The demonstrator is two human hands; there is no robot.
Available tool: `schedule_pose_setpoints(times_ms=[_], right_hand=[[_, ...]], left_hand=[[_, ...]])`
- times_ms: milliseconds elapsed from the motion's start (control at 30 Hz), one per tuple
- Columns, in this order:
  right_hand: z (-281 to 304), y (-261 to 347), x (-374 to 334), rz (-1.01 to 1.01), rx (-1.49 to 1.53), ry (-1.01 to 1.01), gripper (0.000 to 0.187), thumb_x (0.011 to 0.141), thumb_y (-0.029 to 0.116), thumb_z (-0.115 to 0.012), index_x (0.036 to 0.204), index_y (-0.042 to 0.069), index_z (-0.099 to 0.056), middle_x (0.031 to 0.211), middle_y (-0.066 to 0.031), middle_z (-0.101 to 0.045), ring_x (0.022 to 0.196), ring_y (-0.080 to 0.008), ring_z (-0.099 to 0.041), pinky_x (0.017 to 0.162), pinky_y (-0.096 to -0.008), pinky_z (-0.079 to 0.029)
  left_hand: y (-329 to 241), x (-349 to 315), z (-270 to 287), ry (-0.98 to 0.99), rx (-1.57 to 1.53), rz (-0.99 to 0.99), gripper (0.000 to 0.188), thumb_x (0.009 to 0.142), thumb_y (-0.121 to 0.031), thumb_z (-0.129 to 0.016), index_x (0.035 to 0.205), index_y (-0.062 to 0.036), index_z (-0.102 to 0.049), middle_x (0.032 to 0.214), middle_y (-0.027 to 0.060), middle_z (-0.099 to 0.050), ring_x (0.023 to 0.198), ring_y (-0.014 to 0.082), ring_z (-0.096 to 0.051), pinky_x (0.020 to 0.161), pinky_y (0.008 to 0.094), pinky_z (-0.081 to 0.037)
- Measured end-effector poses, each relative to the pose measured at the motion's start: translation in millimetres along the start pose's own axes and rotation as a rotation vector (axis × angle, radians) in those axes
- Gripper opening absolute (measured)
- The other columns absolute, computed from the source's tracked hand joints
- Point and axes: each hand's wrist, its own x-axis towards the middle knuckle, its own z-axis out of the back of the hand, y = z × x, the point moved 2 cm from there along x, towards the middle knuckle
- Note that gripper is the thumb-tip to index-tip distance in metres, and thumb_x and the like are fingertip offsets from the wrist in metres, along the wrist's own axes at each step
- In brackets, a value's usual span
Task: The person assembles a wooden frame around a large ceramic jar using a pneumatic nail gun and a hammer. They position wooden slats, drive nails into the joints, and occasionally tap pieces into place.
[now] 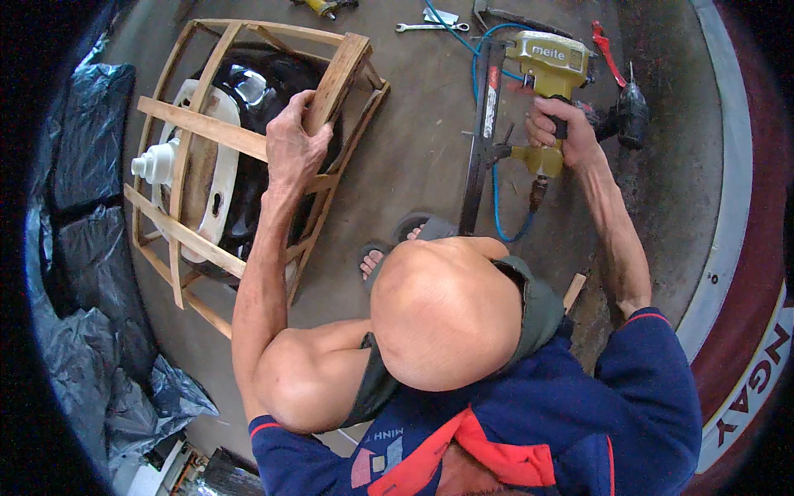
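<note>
On the left of the grey floor (413, 124), a slatted raw-wood crate (207, 127) surrounds a rounded, glossy black object (281, 70) whose stepped white fitting (155, 163) points left. The left hand (294, 145) has fingers curled over a thick board (339, 78). The right hand (572, 128) has fingers closed around an olive-gold nail gun (550, 64) at right, its long black magazine (477, 165) running near to far.

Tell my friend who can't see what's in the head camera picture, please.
A person's right hand holds a yellow nail gun, while the left hand grips a wooden crate around a shiny black thing. Nearby are a blue hose, a wrench and a black drill.
</note>
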Motion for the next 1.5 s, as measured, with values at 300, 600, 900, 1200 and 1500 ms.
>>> schedule_pose_setpoints(times_ms=[300, 600, 900, 1200, 1500], right_hand=[[13, -28, 26, 0.235, 0.356, 0.294, 0.054, 0.099, 0.023, -0.056, 0.145, -0.005, -0.05, 0.059, 0.0083, -0.036, 0.047, -0.0065, -0.037, 0.054, -0.0281, -0.038], [22, -40, 29, 0.299, 0.442, 0.312, 0.056, 0.099, 0.021, -0.055, 0.147, -0.006, -0.047, 0.057, 0.0081, -0.037, 0.045, -0.0057, -0.036, 0.054, -0.0272, -0.038], [10, -40, 23, 0.268, 0.319, 0.213, 0.054, 0.099, 0.022, -0.056, 0.146, -0.004, -0.049, 0.057, 0.0072, -0.036, 0.045, -0.0066, -0.036, 0.053, -0.028, -0.036], [10, -35, 24, 0.229, 0.191, 0.158, 0.054, 0.097, 0.027, -0.06, 0.142, -0.003, -0.052, 0.058, 0.0073, -0.035, 0.044, -0.0071, -0.035, 0.053, -0.0283, -0.036], [-3, -18, 21, 0.187, 0.056, 0.051, 0.055, 0.097, 0.026, -0.059, 0.142, -0.004, -0.051, 0.058, 0.007, -0.036, 0.044, -0.0068, -0.036, 0.053, -0.0273, -0.035]], left_hand=[[1, 7, 5, 0.097, -0.043, 0.146, 0.054, 0.077, -0.012, -0.08, 0.129, -0.0047, -0.066, 0.101, 0.0162, -0.076, 0.091, 0.0213, -0.074, 0.084, 0.034, -0.058], [-1, 12, 0, 0.142, -0.057, 0.034, 0.059, 0.075, -0.008, -0.081, 0.131, -0.0043, -0.066, 0.11, 0.0141, -0.076, 0.096, 0.0225, -0.073, 0.09, 0.0354, -0.057], [4, 77, -20, 0.314, -0.495, 0.371, 0.054, 0.075, -0.016, -0.091, 0.121, 0.0037, -0.072, 0.102, 0.0113, -0.075, 0.089, 0.0177, -0.07, 0.08, 0.0323, -0.057], [8, 80, -31, 0.265, -0.611, 0.404, 0.046, 0.075, -0.009, -0.084, 0.118, 0.0016, -0.073, 0.098, 0.0087, -0.074, 0.088, 0.0156, -0.068, 0.08, 0.0299, -0.056], [2, 73, -25, 0.067, -0.275, 0.202, 0.043, 0.084, -0.017, -0.08, 0.121, 0.0032, -0.071, 0.108, 0.0112, -0.077, 0.096, 0.0159, -0.072, 0.088, 0.0296, -0.056]])
